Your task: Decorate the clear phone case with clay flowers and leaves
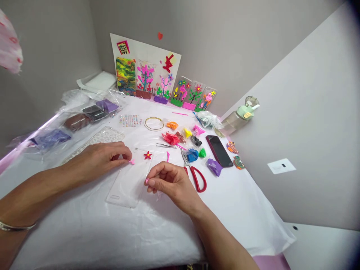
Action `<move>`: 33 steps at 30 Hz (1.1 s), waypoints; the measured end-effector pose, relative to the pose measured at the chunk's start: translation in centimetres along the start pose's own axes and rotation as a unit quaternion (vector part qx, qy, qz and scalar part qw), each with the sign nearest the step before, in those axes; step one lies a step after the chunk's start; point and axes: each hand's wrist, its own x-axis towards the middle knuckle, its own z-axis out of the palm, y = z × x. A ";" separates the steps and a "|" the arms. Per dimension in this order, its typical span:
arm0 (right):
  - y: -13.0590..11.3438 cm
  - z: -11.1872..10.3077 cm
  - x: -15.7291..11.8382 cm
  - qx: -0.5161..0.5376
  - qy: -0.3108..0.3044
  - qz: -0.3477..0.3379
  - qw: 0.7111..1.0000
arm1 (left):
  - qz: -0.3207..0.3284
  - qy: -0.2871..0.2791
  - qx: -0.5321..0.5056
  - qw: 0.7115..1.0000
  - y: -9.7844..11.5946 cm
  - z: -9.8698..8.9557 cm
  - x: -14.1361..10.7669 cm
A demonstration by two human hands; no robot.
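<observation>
Between my hands a clear phone case (126,183) lies flat on the white-covered table. A red clay flower (147,155) with a yellow centre sits near its upper right corner. My left hand (112,155) pinches a small piece of pink clay (133,162) over the case's upper left side. My right hand (168,182), at the right edge of the case, holds another bit of pink clay (147,180) between thumb and finger. A thin pink clay strip (168,156) lies just beyond my right hand.
Red-handled scissors (198,179), tweezers (166,145), wrapped clay lumps (192,155) and a dark phone (219,150) lie to the right. A bottle (239,116) stands behind them. Bagged clay (81,120) is at left; decorated phone cases (144,80) lean at the back.
</observation>
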 end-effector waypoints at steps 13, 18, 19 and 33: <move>0.1 0.0 0.0 0.011 -0.011 0.003 1.000 | -0.010 -0.013 0.011 1.000 -0.1 0.5 0.2; 0.1 0.0 -0.1 0.002 -0.009 0.002 1.000 | -0.004 -0.006 0.018 1.000 0.2 0.6 0.1; 0.1 0.0 -0.1 0.005 -0.009 0.002 1.000 | -0.007 -0.001 0.020 1.000 0.3 0.6 0.1; 0.0 -0.1 -0.1 0.012 0.010 0.007 1.000 | -0.015 -0.034 0.019 0.999 0.1 0.0 0.1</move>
